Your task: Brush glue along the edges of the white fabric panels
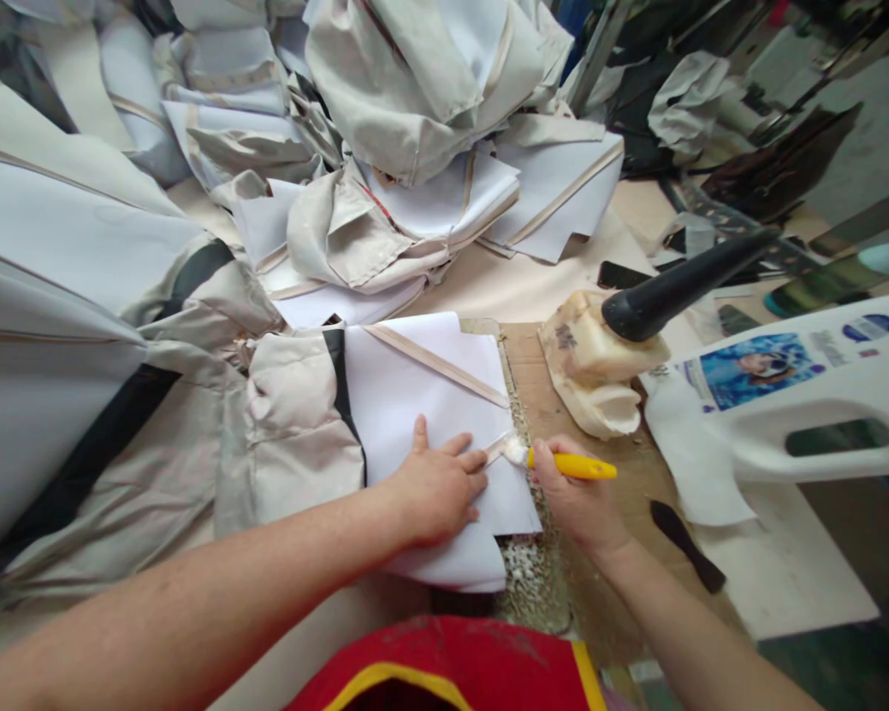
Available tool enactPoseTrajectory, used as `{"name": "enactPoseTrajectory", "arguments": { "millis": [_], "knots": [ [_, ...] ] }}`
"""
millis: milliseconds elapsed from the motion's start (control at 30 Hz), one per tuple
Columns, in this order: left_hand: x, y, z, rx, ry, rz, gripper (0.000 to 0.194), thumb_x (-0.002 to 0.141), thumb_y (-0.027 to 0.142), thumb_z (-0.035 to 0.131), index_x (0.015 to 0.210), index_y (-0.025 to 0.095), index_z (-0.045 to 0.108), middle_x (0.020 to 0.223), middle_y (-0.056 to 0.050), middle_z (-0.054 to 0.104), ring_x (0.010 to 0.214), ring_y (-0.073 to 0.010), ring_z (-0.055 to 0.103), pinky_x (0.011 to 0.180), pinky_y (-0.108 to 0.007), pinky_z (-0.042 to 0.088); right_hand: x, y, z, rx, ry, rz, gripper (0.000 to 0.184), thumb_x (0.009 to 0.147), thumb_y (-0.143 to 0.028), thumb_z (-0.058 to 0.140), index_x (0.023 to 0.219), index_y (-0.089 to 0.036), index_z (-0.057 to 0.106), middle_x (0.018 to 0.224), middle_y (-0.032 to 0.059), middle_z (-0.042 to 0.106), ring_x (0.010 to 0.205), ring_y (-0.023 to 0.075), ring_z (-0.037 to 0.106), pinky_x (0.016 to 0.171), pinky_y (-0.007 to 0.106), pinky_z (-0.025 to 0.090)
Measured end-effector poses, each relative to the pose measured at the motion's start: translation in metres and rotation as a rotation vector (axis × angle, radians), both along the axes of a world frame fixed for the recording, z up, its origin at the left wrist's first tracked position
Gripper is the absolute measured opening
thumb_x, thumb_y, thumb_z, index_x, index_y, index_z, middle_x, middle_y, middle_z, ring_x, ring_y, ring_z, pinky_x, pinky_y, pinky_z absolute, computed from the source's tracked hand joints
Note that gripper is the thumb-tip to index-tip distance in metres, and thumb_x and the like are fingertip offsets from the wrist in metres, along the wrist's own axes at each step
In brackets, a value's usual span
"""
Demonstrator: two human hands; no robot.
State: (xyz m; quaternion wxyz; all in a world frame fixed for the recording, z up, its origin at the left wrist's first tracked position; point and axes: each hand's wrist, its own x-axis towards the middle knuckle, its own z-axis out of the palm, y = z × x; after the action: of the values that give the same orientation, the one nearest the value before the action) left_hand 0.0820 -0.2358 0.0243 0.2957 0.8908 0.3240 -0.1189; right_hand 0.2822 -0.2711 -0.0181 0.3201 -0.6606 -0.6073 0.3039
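Note:
My left hand [441,486] lies flat with spread fingers on a white sheet piece [415,395] that has a beige strip [437,363] running slantwise across it. A yellow-handled brush [584,466] is pinched in my right hand [574,499]. Its white-coated bristles touch the sheet near the right edge, just beyond my left fingertips. A black band joins the sheet to crumpled beige fabric [296,415] on its left. Under the sheet's right edge shows a board [523,573] crusted with dried white residue.
Right of the sheet stand a cut plastic container [600,365] with a black handle-like object [682,286] on it and a white jug [800,395] lying sideways. A dark flat tool [686,545] rests nearby. Similar fabric pieces [430,89] pile up at the back and left.

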Motion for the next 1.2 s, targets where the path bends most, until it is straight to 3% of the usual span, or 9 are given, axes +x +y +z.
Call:
{"name": "enactPoseTrajectory", "arguments": {
  "millis": [300,367,467,567,633,833,967,1100,1200],
  "knots": [
    [0.000,-0.003,0.000,-0.008,-0.012,0.017,0.031,0.082,0.032,0.055,0.113,0.028,0.056,0.137,-0.005,0.044,0.131,-0.0306,0.027,0.095,-0.075,0.002,0.007,-0.077,0.011,-0.167,0.000,-0.028,0.036,0.089,-0.041,0.043,0.060,-0.021,0.047,0.052,-0.0034,0.049,0.049,0.0134,0.048,0.053,0.027,0.036],
    [0.000,-0.003,-0.002,-0.003,-0.015,0.011,0.031,0.083,0.032,0.054,0.114,0.027,0.056,0.138,-0.005,0.043,0.131,-0.0307,0.027,0.094,-0.076,0.002,0.007,-0.074,0.017,-0.177,0.015,-0.069,0.036,0.089,-0.041,0.043,0.060,-0.021,0.048,0.052,-0.0031,0.051,0.050,0.0135,0.050,0.052,0.026,0.037],
    [0.000,-0.003,-0.003,0.004,-0.007,-0.012,0.033,0.084,0.033,0.053,0.116,0.025,0.054,0.139,-0.006,0.042,0.131,-0.0312,0.025,0.092,-0.078,0.001,0.006,-0.048,0.023,-0.097,0.031,-0.131,0.033,0.089,-0.042,0.044,0.065,-0.020,0.052,0.057,-0.0015,0.056,0.056,0.0143,0.054,0.058,0.026,0.041],
    [0.001,-0.004,-0.003,0.016,-0.001,-0.025,0.033,0.085,0.033,0.052,0.117,0.026,0.054,0.139,-0.006,0.041,0.132,-0.0313,0.024,0.093,-0.077,0.001,0.003,-0.019,0.018,-0.001,0.054,-0.094,0.029,0.088,-0.042,0.045,0.071,-0.020,0.054,0.065,0.0002,0.060,0.063,0.0153,0.056,0.063,0.027,0.043],
    [0.000,-0.004,-0.003,0.017,-0.002,-0.025,0.034,0.085,0.034,0.051,0.118,0.026,0.053,0.140,-0.006,0.040,0.132,-0.0315,0.024,0.092,-0.077,0.000,0.002,-0.013,0.012,0.008,0.057,-0.058,0.030,0.089,-0.040,0.044,0.069,-0.020,0.053,0.063,-0.0002,0.058,0.061,0.0149,0.055,0.062,0.027,0.042],
    [0.001,-0.003,-0.007,0.003,-0.003,-0.018,0.036,0.085,0.033,0.052,0.120,0.027,0.052,0.140,-0.005,0.040,0.132,-0.0311,0.024,0.091,-0.078,0.000,0.008,-0.066,0.009,-0.052,-0.096,0.018,0.031,0.090,-0.035,0.042,0.063,-0.020,0.050,0.056,-0.0020,0.052,0.054,0.0131,0.051,0.056,0.026,0.037],
    [0.004,-0.014,0.007,0.044,0.051,0.000,0.039,0.084,0.033,0.054,0.122,0.024,0.052,0.140,-0.008,0.040,0.132,-0.0340,0.025,0.093,-0.077,0.001,0.012,-0.095,0.017,-0.077,-0.142,0.074,0.032,0.091,-0.034,0.041,0.063,-0.020,0.051,0.056,-0.0019,0.052,0.053,0.0128,0.052,0.056,0.025,0.037],
    [-0.003,-0.041,0.029,0.068,0.048,-0.028,0.058,0.078,0.053,0.056,0.125,0.019,0.051,0.137,-0.014,0.043,0.130,-0.0362,0.027,0.097,-0.073,0.000,0.014,-0.089,0.032,-0.042,-0.180,0.026,0.031,0.090,-0.035,0.043,0.064,-0.020,0.052,0.055,-0.0024,0.053,0.051,0.0126,0.052,0.053,0.025,0.037],
    [-0.021,-0.058,0.031,0.092,0.080,-0.008,0.066,0.076,0.057,0.056,0.129,0.019,0.046,0.137,-0.014,0.043,0.128,-0.0378,0.030,0.097,-0.073,0.005,0.017,-0.068,0.040,0.079,-0.192,-0.065,0.032,0.089,-0.036,0.044,0.063,-0.020,0.053,0.057,-0.0010,0.056,0.054,0.0136,0.054,0.055,0.026,0.040]
  ]
}}
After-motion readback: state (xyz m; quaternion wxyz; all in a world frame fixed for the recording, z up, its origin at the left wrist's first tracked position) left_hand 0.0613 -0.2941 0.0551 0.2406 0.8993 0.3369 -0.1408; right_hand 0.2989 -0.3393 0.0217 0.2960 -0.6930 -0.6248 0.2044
